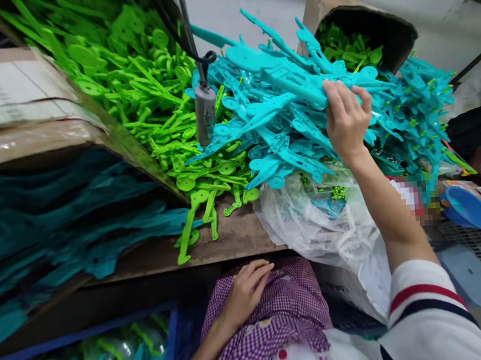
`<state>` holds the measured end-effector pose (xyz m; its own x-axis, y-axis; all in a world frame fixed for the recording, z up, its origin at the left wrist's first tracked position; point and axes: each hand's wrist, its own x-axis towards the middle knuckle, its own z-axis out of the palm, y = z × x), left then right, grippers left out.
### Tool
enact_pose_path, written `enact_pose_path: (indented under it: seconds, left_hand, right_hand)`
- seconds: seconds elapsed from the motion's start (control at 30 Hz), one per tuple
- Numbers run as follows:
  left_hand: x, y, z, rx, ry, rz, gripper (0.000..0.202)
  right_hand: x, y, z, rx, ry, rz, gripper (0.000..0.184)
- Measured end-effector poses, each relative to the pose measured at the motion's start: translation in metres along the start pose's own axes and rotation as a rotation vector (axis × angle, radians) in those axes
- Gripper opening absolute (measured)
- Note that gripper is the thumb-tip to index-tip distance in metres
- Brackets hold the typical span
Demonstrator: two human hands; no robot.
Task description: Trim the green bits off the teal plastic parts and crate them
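My right hand (348, 119) reaches over a heap of turquoise plastic parts (279, 143). Its fingers are closed on the end of a long, flat turquoise plastic part (293, 82) on top of the heap; the thumb side is partly hidden. My left hand (249, 287) lies on the purple checked apron (307, 291) over my lap, fingers loosely stretched and holding nothing. Left of the turquoise heap, thin bright green plastic parts (155, 109) spill from a tipped carton onto the wooden bench edge (228, 233).
A grey cylindrical tool (206, 113) hangs before the heap. Below my right forearm sits a clear plastic bag (331, 223). Dark turquoise parts (60, 216) fill a carton at left, above a blue crate (173, 329). A blue bowl (469, 206) stands at right.
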<state>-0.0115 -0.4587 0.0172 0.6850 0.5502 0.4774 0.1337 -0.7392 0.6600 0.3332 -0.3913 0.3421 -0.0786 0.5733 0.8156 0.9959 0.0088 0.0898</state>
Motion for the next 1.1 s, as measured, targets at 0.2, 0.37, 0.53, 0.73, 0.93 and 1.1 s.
enact_pose_path:
  seconds: [0.2, 0.37, 0.53, 0.73, 0.93, 1.1]
  left_hand:
    - [0.058, 0.019, -0.023, -0.138, 0.351, -0.069, 0.028]
    - [0.158, 0.053, -0.046, -0.556, 0.927, -0.073, 0.04]
    - [0.161, 0.04, -0.047, -0.925, 0.668, 0.004, 0.067]
    - [0.07, -0.033, -0.028, -0.727, 0.239, -0.414, 0.047]
    - [0.059, -0.064, -0.014, -0.418, 0.186, -0.557, 0.048]
    - [0.066, -0.081, -0.009, -0.313, 0.225, -0.545, 0.051]
  right_hand:
    - [-0.051, -0.039, -0.034, -0.105, 0.086, 0.128, 0.05]
    - [-0.106, -0.054, -0.076, -0.255, 0.233, 0.181, 0.042]
    - [-0.166, -0.069, -0.131, -0.046, -0.334, -0.02, 0.035]
    - [-0.19, -0.045, -0.076, 0.564, -1.046, 0.026, 0.03]
    - [-0.188, -0.006, 0.036, 0.761, -1.136, 0.204, 0.029]
    - [-0.202, 0.026, 0.053, 0.348, -0.762, 0.438, 0.029]
